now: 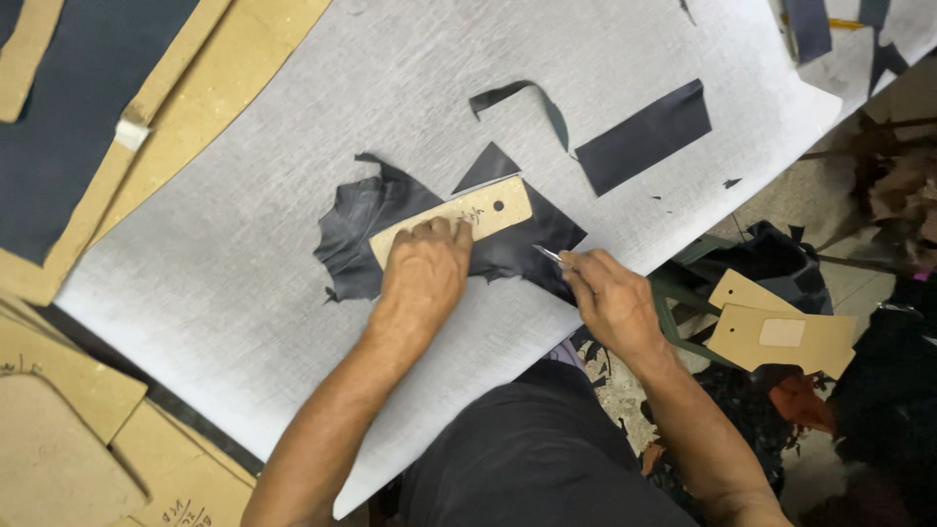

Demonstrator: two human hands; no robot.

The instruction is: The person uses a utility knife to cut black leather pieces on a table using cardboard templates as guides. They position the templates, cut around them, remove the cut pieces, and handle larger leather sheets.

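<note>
My left hand (423, 275) presses flat on a tan cardboard template (493, 207) with a round hole near its far end. The template lies on an irregular piece of black leather (363, 229) spread on the white cutting board (254, 254). My right hand (609, 298) grips a thin metal knife (549, 256). Its blade tip touches the leather just right of the template's lower edge. Both hands are close together at the near edge of the board.
A cut black rectangular strip (644, 136) and a curled black offcut (522, 98) lie farther out on the board. Tan cardboard patterns (195, 78) with dark material sit at the left. More templates (781, 332) and leather scraps lie below the board's right edge.
</note>
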